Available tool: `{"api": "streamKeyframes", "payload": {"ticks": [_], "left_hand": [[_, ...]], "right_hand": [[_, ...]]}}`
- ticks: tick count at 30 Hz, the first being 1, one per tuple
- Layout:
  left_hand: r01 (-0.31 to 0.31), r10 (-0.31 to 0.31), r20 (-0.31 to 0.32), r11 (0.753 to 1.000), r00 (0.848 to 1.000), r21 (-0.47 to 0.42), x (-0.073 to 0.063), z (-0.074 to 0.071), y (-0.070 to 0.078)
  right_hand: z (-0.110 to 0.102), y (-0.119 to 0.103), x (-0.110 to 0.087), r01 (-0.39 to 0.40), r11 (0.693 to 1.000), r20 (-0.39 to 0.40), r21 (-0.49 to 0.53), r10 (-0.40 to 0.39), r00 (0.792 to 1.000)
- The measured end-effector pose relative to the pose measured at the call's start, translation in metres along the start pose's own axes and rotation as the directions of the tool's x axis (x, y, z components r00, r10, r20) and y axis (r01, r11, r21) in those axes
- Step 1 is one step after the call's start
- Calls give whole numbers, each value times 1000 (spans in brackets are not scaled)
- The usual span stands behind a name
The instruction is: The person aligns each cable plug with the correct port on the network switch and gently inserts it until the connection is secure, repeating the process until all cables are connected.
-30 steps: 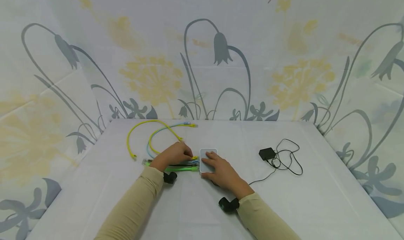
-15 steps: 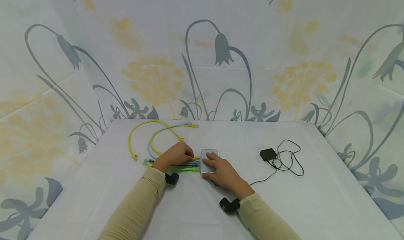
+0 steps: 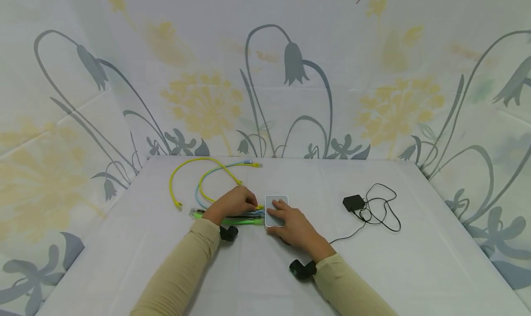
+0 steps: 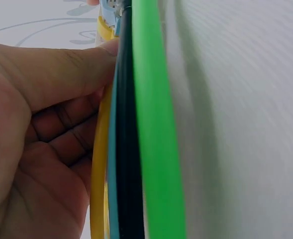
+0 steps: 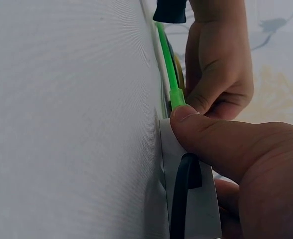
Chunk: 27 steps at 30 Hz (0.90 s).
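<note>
A small white network switch [image 3: 274, 221] with a grey top lies mid-table. My right hand [image 3: 296, 226] holds it, fingers over the top and thumb on the near side, as the right wrist view shows. Yellow, light blue, black [image 4: 129, 124] and green [image 4: 156, 124] Ethernet cables lead into its left side. My left hand [image 3: 232, 203] pinches the yellow Ethernet cable [image 4: 100, 164] close to its plug at the switch; the fingertips are partly hidden behind the cables. In the right wrist view, a black cord [image 5: 180, 199] enters the near side of the switch.
A loose yellow cable [image 3: 171, 182] curves at the back left, near the far ends of other cables. A black power adapter [image 3: 353, 203] with a coiled cord [image 3: 390, 214] lies at the right. Flower-patterned cloth [image 3: 265, 99] hangs behind the white table.
The whole head view has shifted very slightly. Both hands keep their places at the switch and the cable.
</note>
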<state>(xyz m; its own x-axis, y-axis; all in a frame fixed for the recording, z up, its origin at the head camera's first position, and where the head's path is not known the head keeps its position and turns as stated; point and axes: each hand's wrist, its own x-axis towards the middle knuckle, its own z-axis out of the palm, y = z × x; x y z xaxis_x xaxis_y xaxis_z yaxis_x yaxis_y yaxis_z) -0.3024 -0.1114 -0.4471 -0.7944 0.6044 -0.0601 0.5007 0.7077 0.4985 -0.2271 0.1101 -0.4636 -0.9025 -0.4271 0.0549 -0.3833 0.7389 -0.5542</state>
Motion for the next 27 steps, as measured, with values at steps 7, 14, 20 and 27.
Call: {"api": "streamKeyframes", "payload": {"ticks": [7, 14, 20, 27], "left_hand": [[8, -8, -3, 1000, 1000, -12, 0, -1, 3], [12, -12, 0, 1000, 1000, -11, 0, 1, 4], [28, -28, 4, 999, 1000, -14, -1, -1, 7], [66, -65, 6, 998, 998, -14, -3, 0, 8]], "right_hand": [[0, 2, 1, 4, 1000, 7, -8, -4, 1000], [1, 2, 0, 4, 1000, 1, -8, -4, 1000], [2, 2, 0, 0, 1000, -4, -9, 0, 1000], [1, 3, 0, -4, 1000, 0, -8, 4, 1000]]}}
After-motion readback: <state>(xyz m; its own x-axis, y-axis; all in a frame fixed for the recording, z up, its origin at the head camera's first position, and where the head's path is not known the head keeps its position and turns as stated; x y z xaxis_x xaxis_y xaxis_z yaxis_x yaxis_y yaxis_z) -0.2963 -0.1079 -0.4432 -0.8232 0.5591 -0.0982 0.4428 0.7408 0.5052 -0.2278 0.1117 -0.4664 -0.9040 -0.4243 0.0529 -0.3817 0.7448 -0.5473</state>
